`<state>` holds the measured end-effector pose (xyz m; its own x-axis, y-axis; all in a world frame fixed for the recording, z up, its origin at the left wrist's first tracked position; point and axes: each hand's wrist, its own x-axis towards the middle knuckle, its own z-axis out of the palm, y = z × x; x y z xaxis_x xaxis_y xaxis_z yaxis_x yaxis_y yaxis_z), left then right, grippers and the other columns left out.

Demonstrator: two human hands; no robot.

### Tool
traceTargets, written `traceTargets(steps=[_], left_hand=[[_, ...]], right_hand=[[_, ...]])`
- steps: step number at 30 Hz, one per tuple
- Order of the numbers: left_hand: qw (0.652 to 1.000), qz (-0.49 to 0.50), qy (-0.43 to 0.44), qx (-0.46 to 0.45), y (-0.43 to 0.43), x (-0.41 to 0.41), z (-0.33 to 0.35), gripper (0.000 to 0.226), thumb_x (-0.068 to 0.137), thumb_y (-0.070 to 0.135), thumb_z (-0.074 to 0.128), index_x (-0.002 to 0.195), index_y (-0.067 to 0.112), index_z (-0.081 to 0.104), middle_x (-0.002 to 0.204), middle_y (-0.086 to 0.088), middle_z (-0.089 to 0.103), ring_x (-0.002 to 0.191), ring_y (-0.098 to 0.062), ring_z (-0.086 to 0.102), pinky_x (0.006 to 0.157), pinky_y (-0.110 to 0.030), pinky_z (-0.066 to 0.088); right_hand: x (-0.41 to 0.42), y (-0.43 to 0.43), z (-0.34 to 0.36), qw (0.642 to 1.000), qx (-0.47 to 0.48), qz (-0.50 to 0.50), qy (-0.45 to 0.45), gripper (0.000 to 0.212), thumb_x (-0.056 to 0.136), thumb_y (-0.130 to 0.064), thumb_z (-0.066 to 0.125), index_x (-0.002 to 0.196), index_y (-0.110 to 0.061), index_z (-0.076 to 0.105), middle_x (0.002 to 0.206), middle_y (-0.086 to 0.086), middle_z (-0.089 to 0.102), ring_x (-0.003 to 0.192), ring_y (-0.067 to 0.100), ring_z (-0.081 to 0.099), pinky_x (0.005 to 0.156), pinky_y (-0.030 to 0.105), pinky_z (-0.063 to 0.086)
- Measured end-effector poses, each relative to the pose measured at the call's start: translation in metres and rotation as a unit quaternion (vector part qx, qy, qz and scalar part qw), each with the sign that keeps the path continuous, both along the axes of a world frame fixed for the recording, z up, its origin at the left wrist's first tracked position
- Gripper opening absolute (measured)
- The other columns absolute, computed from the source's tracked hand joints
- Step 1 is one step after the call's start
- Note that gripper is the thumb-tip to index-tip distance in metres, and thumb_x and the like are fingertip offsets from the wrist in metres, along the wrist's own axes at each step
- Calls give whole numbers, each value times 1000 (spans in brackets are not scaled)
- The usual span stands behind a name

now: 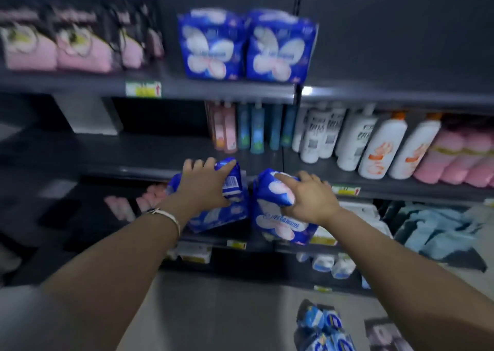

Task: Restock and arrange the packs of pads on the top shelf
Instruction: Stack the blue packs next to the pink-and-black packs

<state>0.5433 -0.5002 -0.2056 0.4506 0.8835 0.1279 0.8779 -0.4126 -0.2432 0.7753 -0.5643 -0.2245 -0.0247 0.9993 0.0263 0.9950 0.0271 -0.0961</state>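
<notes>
Forearms (107, 284) are being held out, lower frame; mid-frame, one blue pack (235, 181) is being clutched by curled fingers of the left hand (205, 182), another pack (278, 225) by the right hand (310, 198). Likely light, squashy, slippery: sides suit gripping.

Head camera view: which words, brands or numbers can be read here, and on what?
No text can be read for certain.
Right blue pack, gripped by right hand: white print, upside down, blurred.
Left blue pack, gripped by left hand: barcode, digits too small.
Shelf price tags: blurred.
White bottles: dark lettering, blurred.
</notes>
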Motion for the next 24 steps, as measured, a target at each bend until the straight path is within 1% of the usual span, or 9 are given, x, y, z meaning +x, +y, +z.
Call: traceTargets(steps=[3,6,9,12,17,20,22,24], left_hand=[[998,7,-25,60,-10,-5,63,99,70,68,60,149,37,9,132,-7,41,115,-30,44,101,-39,26],[995,13,-43,91,-18,-12,120,101,69,69,61,149,36,8,134,-9,40,118,-31,43,102,-39,26],[990,15,-62,125,-23,-18,164,102,69,73,59,149,36,8,137,-9,39,121,-31,42,103,-39,26],[984,8,-90,153,-25,-22,192,102,69,74,58,149,36,9,137,-9,39,120,-30,42,103,-39,26],[973,-5,-97,209,-5,-32,231,101,68,72,60,149,37,12,137,-9,40,120,-31,43,107,-42,21],[957,-22,-121,263,22,-42,260,99,66,69,64,148,35,19,135,-9,44,115,-32,46,103,-41,24],[940,-41,-137,311,47,-50,279,97,65,68,65,147,34,26,132,-9,48,112,-32,49,99,-42,26],[930,-48,-149,331,66,-54,291,94,65,68,65,145,33,31,131,-9,51,111,-33,51,98,-44,26]], right_hand=[[1,-10,57,999,30,16,-9,85,78,-50,64,148,-43,17,143,8,33,127,30,39,101,41,33],[2,-15,110,997,74,16,-13,86,76,-51,65,147,-43,18,141,8,36,124,31,42,98,38,36],[-1,-17,153,992,121,17,-3,87,73,-50,67,146,-38,21,142,7,38,126,31,41,97,41,37],[-8,-16,187,987,160,21,7,84,71,-48,69,142,-32,26,138,4,41,123,31,43,95,41,36],[-23,6,230,978,203,27,-27,79,71,-48,68,138,-32,30,135,2,44,120,30,45,94,42,37],[-34,32,263,972,234,18,-28,78,71,-47,67,138,-32,31,135,1,44,119,29,46,94,42,37],[-41,52,287,962,270,13,-32,77,70,-46,66,138,-33,31,134,1,45,119,29,47,94,42,38],[-44,66,307,956,290,8,-34,76,70,-45,66,137,-34,32,134,0,45,118,28,47,93,42,37]])
